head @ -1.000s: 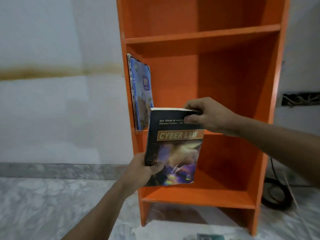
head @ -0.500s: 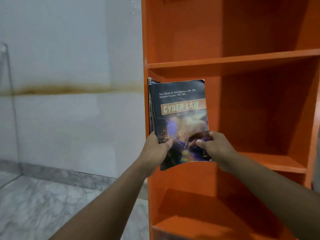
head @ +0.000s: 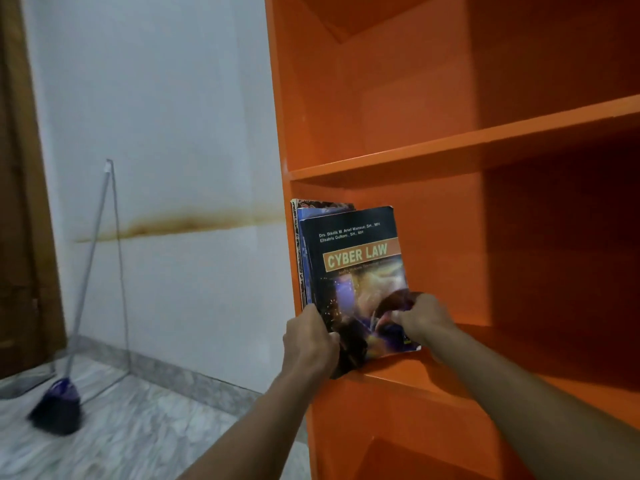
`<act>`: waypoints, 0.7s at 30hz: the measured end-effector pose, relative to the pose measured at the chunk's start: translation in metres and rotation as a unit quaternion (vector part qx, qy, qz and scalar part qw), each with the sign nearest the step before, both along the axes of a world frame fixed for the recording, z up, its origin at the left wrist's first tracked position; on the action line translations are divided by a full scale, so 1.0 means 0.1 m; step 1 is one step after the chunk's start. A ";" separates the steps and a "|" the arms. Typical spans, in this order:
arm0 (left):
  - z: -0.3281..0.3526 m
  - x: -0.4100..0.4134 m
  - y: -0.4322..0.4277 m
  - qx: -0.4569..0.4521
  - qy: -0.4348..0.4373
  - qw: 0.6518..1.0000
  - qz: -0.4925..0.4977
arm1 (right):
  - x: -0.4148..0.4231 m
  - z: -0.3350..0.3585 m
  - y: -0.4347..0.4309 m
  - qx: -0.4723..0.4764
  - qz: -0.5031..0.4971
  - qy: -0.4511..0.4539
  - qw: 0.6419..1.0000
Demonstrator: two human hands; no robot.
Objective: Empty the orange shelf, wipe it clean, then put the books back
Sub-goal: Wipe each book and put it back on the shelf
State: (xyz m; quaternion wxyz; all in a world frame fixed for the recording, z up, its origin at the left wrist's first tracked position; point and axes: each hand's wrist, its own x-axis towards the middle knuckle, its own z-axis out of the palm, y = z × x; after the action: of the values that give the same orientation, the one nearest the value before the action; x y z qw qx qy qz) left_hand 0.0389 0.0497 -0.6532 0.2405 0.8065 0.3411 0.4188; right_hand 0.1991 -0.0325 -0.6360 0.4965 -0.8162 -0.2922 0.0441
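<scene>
White wall (head: 166, 116) fills the head view from 9 to 12 o'clock, with a brown stain (head: 180, 225) running across it as a streak. At 8 o'clock a broom (head: 57, 408) leans against that wall, its dark bristles on the marbled floor (head: 121, 427). A wooden door (head: 17, 202) shows at the 9 o'clock edge.

From 12 down to 5 o'clock stands the orange shelf (head: 415, 98). Near the centre, the Cyber Law book (head: 356, 258) stands almost upright on a shelf board, its cover facing the camera. It leans on two thinner books (head: 304, 216) that stand against the shelf's left wall.

The left hand (head: 308, 341) grips the book's lower left corner, thumb on the cover. The right hand (head: 422, 317) pinches the cover's lower right edge with curled fingers.
</scene>
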 end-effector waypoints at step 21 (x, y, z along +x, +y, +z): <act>-0.16 0.04 0.22 0.043 0.040 0.995 0.079 | -0.09 -0.32 0.75 0.019 0.062 0.015 0.998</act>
State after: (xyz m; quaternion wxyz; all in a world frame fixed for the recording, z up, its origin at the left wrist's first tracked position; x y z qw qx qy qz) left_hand 0.0426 0.0717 -0.6694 0.1580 0.8027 0.3951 0.4180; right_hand 0.1900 0.0428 -0.6682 0.5125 -0.7863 -0.3354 0.0814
